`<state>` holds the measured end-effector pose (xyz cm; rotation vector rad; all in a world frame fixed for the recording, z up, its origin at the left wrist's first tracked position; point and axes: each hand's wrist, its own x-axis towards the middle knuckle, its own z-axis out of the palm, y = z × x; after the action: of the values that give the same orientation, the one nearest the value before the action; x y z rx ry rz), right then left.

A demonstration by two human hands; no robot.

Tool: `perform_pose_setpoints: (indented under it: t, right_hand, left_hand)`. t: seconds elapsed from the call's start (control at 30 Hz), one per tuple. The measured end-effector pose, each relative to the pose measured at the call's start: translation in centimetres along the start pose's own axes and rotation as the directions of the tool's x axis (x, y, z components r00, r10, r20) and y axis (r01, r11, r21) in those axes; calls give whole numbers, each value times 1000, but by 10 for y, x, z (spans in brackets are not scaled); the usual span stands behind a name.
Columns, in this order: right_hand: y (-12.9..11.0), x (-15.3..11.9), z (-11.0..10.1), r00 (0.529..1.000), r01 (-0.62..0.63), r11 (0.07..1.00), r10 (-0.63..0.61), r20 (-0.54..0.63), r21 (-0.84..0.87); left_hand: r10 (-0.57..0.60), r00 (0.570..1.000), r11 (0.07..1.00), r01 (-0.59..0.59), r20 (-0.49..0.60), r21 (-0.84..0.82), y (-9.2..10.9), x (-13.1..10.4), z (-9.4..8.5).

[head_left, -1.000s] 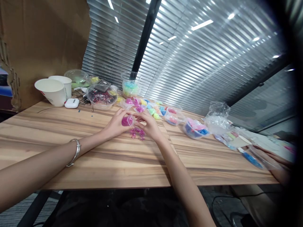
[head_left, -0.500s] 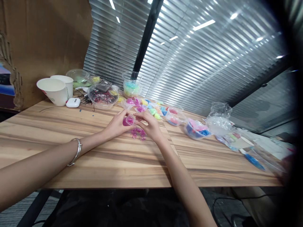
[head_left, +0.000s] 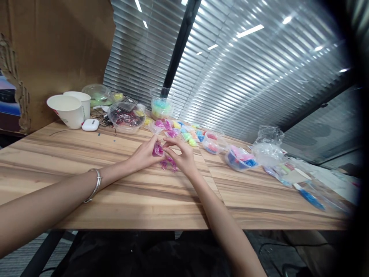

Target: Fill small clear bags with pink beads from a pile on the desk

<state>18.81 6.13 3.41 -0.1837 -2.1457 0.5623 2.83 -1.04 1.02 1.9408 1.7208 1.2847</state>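
Note:
My left hand (head_left: 145, 154) is closed around a small clear plastic bag (head_left: 158, 149) with magenta pieces in it, held just above the table. Close against the bag's right side is my right hand (head_left: 182, 154), thumb and forefinger pinched together; whatever lies between those fingertips is too small to make out. Loose magenta pieces (head_left: 173, 165) lie on the wood below the hands, partly hidden by my right hand. Behind them, small bags with magenta filling (head_left: 172, 133) rest among others in yellow, green, orange and blue.
A clear round tub (head_left: 127, 117) with dark and red contents, paper cups (head_left: 66, 111) and a white earphone case (head_left: 90, 124) stand left. Stacked clear cups (head_left: 162, 104) stand at the back. Rightward are tubs with coloured bags (head_left: 241, 158), crumpled plastic (head_left: 268, 144) and a blue-filled bag (head_left: 310, 198).
The bag has turned in my left hand, so its magenta contents show differently. My right fingertips have drawn together beside its edge. The whole view has shifted slightly.

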Motion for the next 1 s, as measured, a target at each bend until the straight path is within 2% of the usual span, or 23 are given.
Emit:
perform_pose_setpoints:
  t: [0.23,0.33,0.5,0.63,0.8,1.0]
  right_hand:
    - [-3,0,1,1000,11,999,-10,30,-34]
    - [-1,-1,0,998,53,997,-51,36,-47]
    - [4,-3,-2,991,127,975,-118,58,-181]
    - [6,-4,-2,988,142,954,-120,96,-264]
    - [8,-6,-1,980,169,942,-128,155,-290]
    - [4,-5,-2,966,176,917,-91,242,-359]
  left_hand:
    - [-15,1000,1000,15,9,-11,-2,0,1]
    - [-16,1000,999,16,-1,-37,-1,0,1]
    - [-15,1000,1000,15,-8,-27,1,0,0]
    - [-17,1000,999,17,3,-37,2,0,-1]
    - [-23,1000,999,23,6,-39,3,-1,-1]
    - [-3,1000,999,4,21,-36,0,0,1]
